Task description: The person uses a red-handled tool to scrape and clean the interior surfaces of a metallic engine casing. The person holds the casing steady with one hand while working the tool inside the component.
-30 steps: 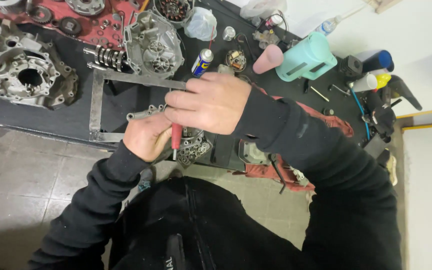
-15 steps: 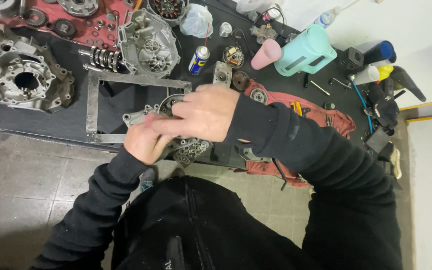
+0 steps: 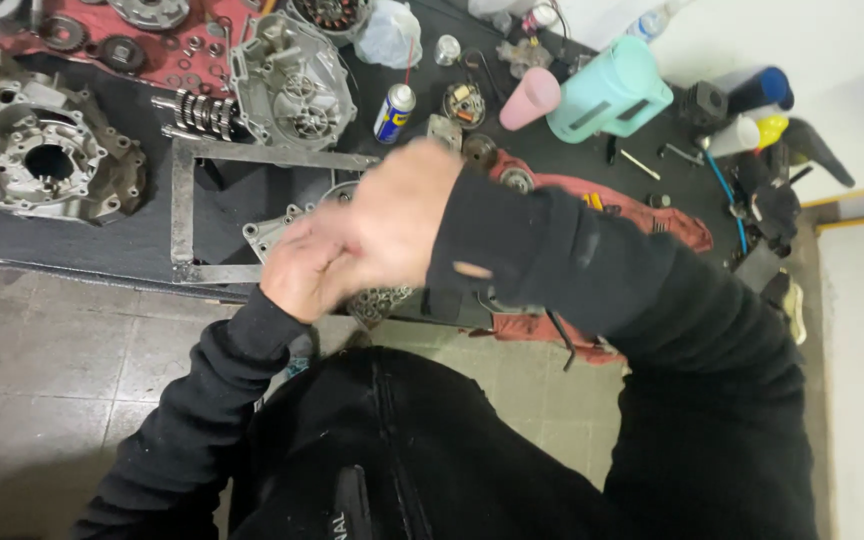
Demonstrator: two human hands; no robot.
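Note:
A grey metal engine casing rests at the near edge of the black workbench, inside a flat steel frame. My left hand is closed on the casing's near side. Above it, my right hand is blurred by motion and covers most of the casing. I cannot see whether it holds anything. A cluster of small holes and bearings on the casing shows below my hands.
A large crankcase half lies at the left, with a round cover and gear shaft behind. A spray can, pink cup, teal jug and red cloth lie to the right.
The red-handled screwdriver that my right hand held upright a second ago is out of sight. My right hand has dropped onto my left hand and now blurs with motion.

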